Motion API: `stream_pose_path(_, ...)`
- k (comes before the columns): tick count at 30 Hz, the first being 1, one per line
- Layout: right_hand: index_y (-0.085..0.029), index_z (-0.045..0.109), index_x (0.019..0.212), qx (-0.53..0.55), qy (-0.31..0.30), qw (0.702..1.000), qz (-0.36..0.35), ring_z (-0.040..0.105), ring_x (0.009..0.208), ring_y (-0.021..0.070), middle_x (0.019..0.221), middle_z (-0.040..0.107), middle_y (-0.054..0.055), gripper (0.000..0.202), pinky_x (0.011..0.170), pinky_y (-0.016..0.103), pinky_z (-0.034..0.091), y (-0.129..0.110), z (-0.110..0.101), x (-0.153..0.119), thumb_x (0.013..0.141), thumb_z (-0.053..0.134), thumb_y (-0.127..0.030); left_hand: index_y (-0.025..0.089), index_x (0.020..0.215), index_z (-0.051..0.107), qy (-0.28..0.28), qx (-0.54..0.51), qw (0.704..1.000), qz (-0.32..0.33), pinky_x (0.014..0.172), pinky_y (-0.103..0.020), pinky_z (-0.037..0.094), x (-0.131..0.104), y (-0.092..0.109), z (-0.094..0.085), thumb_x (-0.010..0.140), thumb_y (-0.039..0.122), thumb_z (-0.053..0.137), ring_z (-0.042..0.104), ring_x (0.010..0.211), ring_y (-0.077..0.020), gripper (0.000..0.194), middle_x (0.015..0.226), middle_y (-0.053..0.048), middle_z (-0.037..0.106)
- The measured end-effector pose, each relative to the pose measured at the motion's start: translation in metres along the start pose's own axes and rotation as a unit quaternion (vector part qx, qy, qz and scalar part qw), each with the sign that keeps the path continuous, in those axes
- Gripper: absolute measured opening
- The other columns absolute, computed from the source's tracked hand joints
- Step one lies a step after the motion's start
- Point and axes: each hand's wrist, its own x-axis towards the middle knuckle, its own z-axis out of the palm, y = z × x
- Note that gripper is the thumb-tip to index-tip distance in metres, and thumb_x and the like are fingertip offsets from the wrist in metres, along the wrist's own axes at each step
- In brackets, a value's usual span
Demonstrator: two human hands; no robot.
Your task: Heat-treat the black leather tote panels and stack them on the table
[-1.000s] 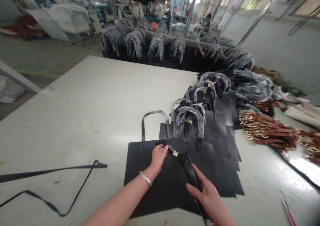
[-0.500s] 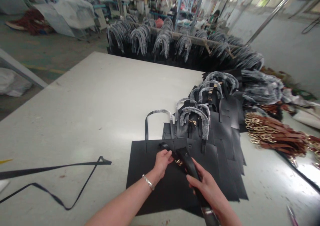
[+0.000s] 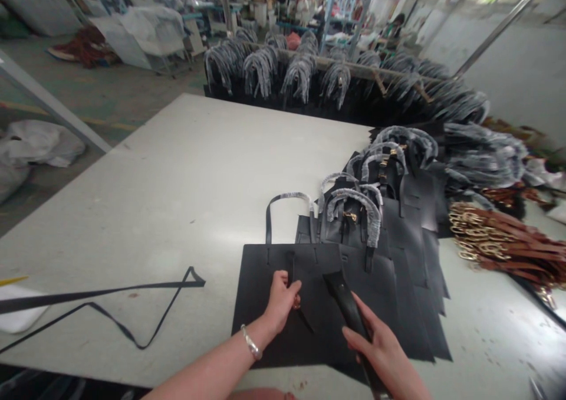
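A black bag panel [image 3: 260, 294] lies flat on the white table [image 3: 177, 164], its thin handle [image 3: 289, 196] looped beyond its top edge. Over this panel, my left hand [image 3: 283, 300] pinches a narrow black strap [image 3: 305, 322], with a bit of gold metal at the fingers. My right hand [image 3: 375, 341] is wrapped round a black handheld tool [image 3: 347, 302], whose wide end points up and left above the panel. The tool and the strap are apart. More black panels [image 3: 407, 270] with plastic-wrapped handles overlap to the right.
Brown straps with gold clasps [image 3: 504, 241] are heaped at the right. Loose black strips [image 3: 132, 288] lie on the left. Wrapped handles [image 3: 300, 72] hang in bunches beyond the table's far edge. A metal-tipped object [image 3: 537, 388] shows at the lower right.
My left hand has moved slightly down and turned, with the strap now hanging below it. The tool has separated from the strap. The whole view has shifted, with the scene further right.
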Motion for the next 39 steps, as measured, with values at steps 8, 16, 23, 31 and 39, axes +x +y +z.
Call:
stream_pose_path(8, -0.021, 0.047, 0.146, -0.077, -0.057, 0.994, -0.059, 0.067, 0.1, 0.0291, 0.113, 0.073, 0.007, 0.077, 0.086, 0.039, 0.055, 0.005, 0.015, -0.005, 0.073, 0.066, -0.035, 0.011, 0.095, 0.07, -0.052, 0.072, 0.995, -0.047, 0.044, -0.018, 0.038, -0.004, 0.01, -0.052, 0.082, 0.055, 0.064, 0.06, 0.073, -0.0152, 0.046, 0.094, -0.014, 0.07)
stream_pose_path(16, -0.023, 0.052, 0.142, -0.059, -0.163, 0.984, -0.042, 0.064, 0.107, 0.0284, 0.124, 0.068, 0.005, 0.074, 0.091, 0.038, 0.053, -0.018, 0.033, -0.015, 0.07, 0.068, -0.027, 0.012, 0.104, 0.075, -0.121, -0.052, 0.98, -0.15, 0.04, -0.019, 0.03, -0.011, 0.014, -0.045, 0.081, 0.045, 0.07, 0.055, 0.061, -0.0107, 0.04, 0.105, -0.014, 0.072)
stream_pose_path(23, -0.019, 0.041, 0.149, 0.011, -0.158, 0.987, -0.014, 0.059, 0.07, 0.019, 0.095, 0.069, 0.003, 0.083, 0.065, 0.03, 0.05, -0.028, 0.039, -0.01, 0.072, 0.068, -0.032, 0.008, 0.081, 0.073, -0.116, -0.149, 0.952, -0.239, 0.038, -0.019, 0.033, -0.008, 0.013, -0.04, 0.087, 0.038, 0.065, 0.049, 0.047, -0.0083, 0.031, 0.072, -0.008, 0.066)
stream_pose_path(31, -0.02, 0.045, 0.147, 0.012, -0.175, 0.984, 0.023, 0.054, 0.063, 0.0167, 0.078, 0.065, 0.0, 0.08, 0.057, 0.027, 0.045, -0.029, 0.041, -0.016, 0.071, 0.069, -0.033, 0.009, 0.076, 0.07, -0.108, -0.139, 0.96, -0.218, 0.038, -0.018, 0.034, -0.011, 0.008, -0.034, 0.084, 0.042, 0.069, 0.05, 0.047, -0.0088, 0.034, 0.063, -0.005, 0.062)
stream_pose_path(39, -0.015, 0.03, 0.152, 0.002, -0.056, 0.998, 0.014, 0.056, 0.06, 0.017, 0.066, 0.058, -0.004, 0.09, 0.053, 0.027, 0.047, -0.015, 0.02, 0.011, 0.075, 0.069, -0.042, 0.01, 0.118, 0.063, -0.206, -0.129, 0.97, -0.023, 0.088, -0.037, 0.056, 0.015, 0.061, -0.043, 0.097, 0.06, 0.038, 0.06, 0.12, -0.0287, 0.059, 0.131, -0.02, 0.059)
